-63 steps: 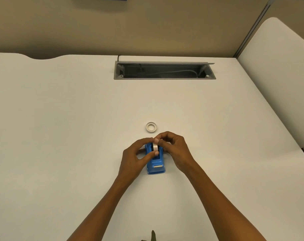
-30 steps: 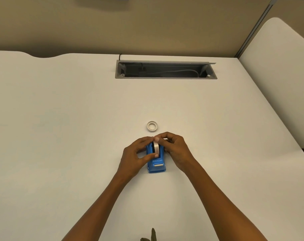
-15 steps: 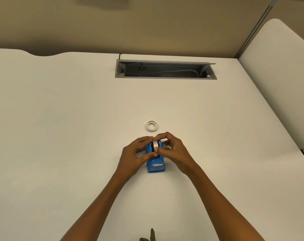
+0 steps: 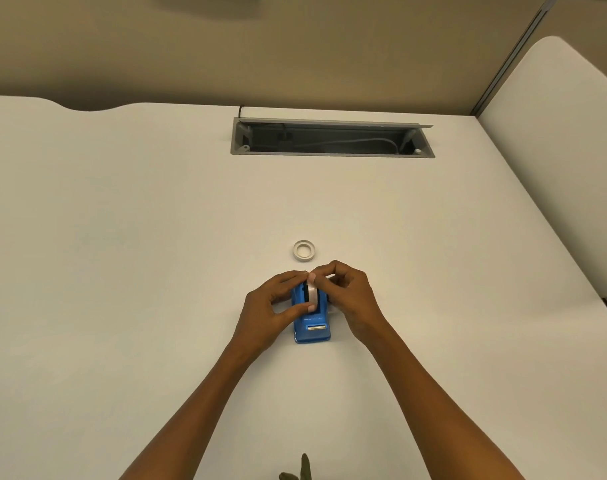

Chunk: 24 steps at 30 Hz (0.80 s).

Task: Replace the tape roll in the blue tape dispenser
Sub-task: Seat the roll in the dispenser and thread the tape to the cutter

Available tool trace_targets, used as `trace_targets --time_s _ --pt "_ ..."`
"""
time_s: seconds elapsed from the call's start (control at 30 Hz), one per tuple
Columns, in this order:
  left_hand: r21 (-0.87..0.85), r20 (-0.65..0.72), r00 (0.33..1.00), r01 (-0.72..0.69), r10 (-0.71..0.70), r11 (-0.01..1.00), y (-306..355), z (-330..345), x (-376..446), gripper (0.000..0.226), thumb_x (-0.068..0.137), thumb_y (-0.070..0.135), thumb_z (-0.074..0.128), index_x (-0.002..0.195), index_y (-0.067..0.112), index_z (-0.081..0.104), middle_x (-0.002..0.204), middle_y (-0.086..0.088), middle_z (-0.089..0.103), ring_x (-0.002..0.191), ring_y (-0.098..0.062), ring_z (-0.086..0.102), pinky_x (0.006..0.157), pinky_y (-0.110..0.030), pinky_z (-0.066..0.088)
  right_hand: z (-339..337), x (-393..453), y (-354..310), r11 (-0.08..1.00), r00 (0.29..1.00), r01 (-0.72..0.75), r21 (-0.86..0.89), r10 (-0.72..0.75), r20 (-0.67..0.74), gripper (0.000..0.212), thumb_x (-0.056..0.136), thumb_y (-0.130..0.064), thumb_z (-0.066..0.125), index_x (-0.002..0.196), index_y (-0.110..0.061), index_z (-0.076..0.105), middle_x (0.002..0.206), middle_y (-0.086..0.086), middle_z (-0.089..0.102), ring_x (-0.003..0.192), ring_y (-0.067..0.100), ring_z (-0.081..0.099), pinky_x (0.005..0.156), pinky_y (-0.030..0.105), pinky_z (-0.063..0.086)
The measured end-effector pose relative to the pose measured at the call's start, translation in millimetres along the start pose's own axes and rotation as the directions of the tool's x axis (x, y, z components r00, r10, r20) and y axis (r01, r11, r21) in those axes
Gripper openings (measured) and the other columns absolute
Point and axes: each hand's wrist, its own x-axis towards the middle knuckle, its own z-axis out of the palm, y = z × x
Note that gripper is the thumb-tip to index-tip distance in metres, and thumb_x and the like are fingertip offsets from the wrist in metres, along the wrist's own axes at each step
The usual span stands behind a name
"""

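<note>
The blue tape dispenser (image 4: 311, 328) stands on the white desk (image 4: 122, 271), its cutter end facing me. A whitish tape roll (image 4: 312, 294) sits upright in its cradle. My left hand (image 4: 265, 311) wraps the dispenser's left side, thumb on the front of the roll. My right hand (image 4: 350, 299) holds the right side, with its index finger and thumb pinching the top of the roll. A second, thin white ring (image 4: 304, 251), an empty core as far as I can tell, lies flat on the desk just beyond my fingers.
An open cable tray (image 4: 331, 138) with cords inside is set into the desk at the back. A white partition panel (image 4: 558, 150) rises on the right. A small green tip (image 4: 304, 471) shows at the bottom edge.
Both hands stay on the dispenser and roll with small finger shifts. The roll seems to sit slightly deeper in the cradle. The ring on the desk has not moved.
</note>
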Motion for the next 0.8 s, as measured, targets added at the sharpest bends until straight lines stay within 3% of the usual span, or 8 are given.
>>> trace_targets --time_s 0.1,0.2,0.37,0.63,0.8 --pt "-0.005 -0.006 1.000 0.002 -0.002 1.000 1.2 0.0 -0.3 0.044 0.066 0.047 0.067 0.104 0.057 0.048 0.110 0.034 0.051 0.099 0.010 0.054 0.078 0.002 0.042 -3.2 -2.0 -1.2 1.000 1.000 -0.006 0.002 0.006 0.018 0.010 0.086 -0.028 0.065 0.086 -0.020 0.071 0.081 0.001 0.069 0.075 0.014 0.058 0.063 0.020 0.049" --pt "-0.006 -0.010 1.000 0.005 -0.005 1.000 0.3 0.2 0.1 0.043 0.066 0.047 0.067 0.104 0.057 0.048 0.109 0.035 0.050 0.098 0.010 0.055 0.077 0.002 0.042 -9.7 -5.5 -0.6 0.998 0.998 0.029 -0.055 -0.026 0.059 0.014 0.086 -0.026 0.064 0.097 -0.020 0.071 0.092 0.000 0.072 0.081 0.013 0.061 0.066 0.019 0.052" --pt "0.000 -0.004 1.000 -0.005 0.005 1.000 -4.0 0.0 0.4 0.046 0.074 0.026 0.074 0.110 0.044 0.052 0.111 0.033 0.050 0.099 0.007 0.055 0.078 0.003 0.041 -14.1 -9.2 -1.3 0.958 0.985 0.161 -0.235 -0.144 0.091 0.029 0.077 -0.015 0.076 0.105 -0.014 0.071 0.109 0.002 0.070 0.081 0.012 0.059 0.070 0.021 0.051" --pt "-0.001 -0.009 1.000 0.001 -0.001 1.000 -2.2 -1.0 1.1 0.046 0.074 0.026 0.075 0.105 0.050 0.051 0.110 0.032 0.050 0.098 0.002 0.056 0.076 0.003 0.042 -14.0 -2.9 -12.2 0.936 0.986 0.163 -0.312 -0.147 0.077 0.021 0.072 -0.020 0.080 0.091 -0.013 0.074 0.099 0.002 0.073 0.083 0.021 0.063 0.075 0.035 0.054" --pt "-0.009 -0.008 1.000 -0.010 0.010 1.000 -3.1 -1.1 0.7 0.045 0.074 0.027 0.075 0.110 0.045 0.056 0.113 0.029 0.055 0.103 0.002 0.057 0.082 -0.002 0.044 -11.4 1.0 -14.1 0.951 0.992 0.122 -0.285 -0.114 0.044 0.019 0.072 -0.023 0.079 0.086 -0.012 0.074 0.094 0.004 0.074 0.081 0.017 0.062 0.080 0.035 0.053"
